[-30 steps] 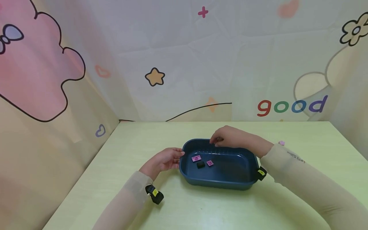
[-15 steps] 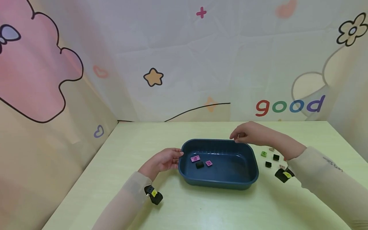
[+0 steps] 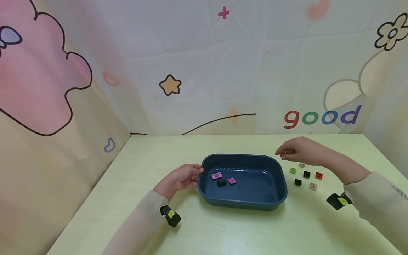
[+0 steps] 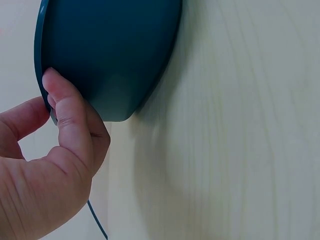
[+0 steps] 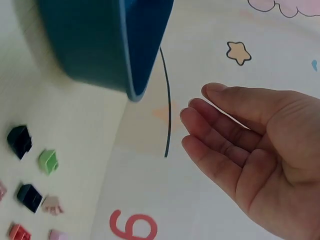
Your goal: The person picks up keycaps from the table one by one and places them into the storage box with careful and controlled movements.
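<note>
Table [image 3: 239, 232] — blue tray [image 3: 255, 189], three blocks [image 3: 222, 182] inside — left grip [image 3: 181, 177] round rim [image 3: 237, 202], right grip [image 3: 302, 151] slack.

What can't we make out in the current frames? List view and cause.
Head view: print on the larger pink piece, too small to read.
Left wrist view: contents of the tray, hidden by its own side.
Right wrist view: the lilac piece, cut off by the bottom edge; rest of the tray, cut off by the top edge.

Soft light covered my table [image 3: 255, 230], glinted inside the tray [image 3: 251, 191] and cast blurry shadows; my wrist views looked dimmer.
</note>
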`<control>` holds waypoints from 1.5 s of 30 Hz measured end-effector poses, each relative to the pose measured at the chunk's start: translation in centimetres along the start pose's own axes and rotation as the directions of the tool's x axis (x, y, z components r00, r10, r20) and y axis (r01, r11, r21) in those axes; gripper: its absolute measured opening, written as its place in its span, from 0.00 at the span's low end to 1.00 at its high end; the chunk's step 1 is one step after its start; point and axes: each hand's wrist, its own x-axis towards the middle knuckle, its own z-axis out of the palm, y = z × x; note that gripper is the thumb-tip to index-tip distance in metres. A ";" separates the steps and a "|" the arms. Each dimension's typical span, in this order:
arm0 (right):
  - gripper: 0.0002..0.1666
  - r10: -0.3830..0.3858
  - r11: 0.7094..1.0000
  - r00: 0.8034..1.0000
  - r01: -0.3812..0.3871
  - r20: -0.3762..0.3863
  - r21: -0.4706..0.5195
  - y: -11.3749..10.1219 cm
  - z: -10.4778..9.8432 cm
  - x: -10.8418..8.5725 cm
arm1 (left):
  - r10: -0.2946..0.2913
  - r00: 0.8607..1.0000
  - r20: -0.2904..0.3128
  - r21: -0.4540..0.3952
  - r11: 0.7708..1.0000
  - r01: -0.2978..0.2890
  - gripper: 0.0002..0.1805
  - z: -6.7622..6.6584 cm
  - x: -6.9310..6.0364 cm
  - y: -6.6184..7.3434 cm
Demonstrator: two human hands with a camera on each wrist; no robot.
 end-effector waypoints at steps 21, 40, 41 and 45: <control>0.15 0.137 0.990 0.989 -0.139 -0.062 -0.031 5.5 0.0 -4.3 | -0.010 1.000 -0.007 -0.005 1.000 0.010 0.14 -0.1 0.2 -0.3; 0.15 0.214 0.976 0.972 -0.217 -0.094 -0.031 10.0 1.8 -5.3 | -0.010 1.000 -0.026 -0.002 1.000 0.010 0.16 0.0 0.1 -0.1; 0.15 0.217 0.975 0.972 -0.221 -0.094 -0.027 10.2 1.8 -5.3 | -0.014 1.000 -0.026 -0.003 1.000 0.014 0.16 0.0 0.1 -0.1; 0.16 0.232 0.972 0.967 -0.234 -0.102 -0.016 11.0 2.1 -5.2 | -0.010 1.000 -0.027 0.001 1.000 0.010 0.17 0.1 0.2 -0.1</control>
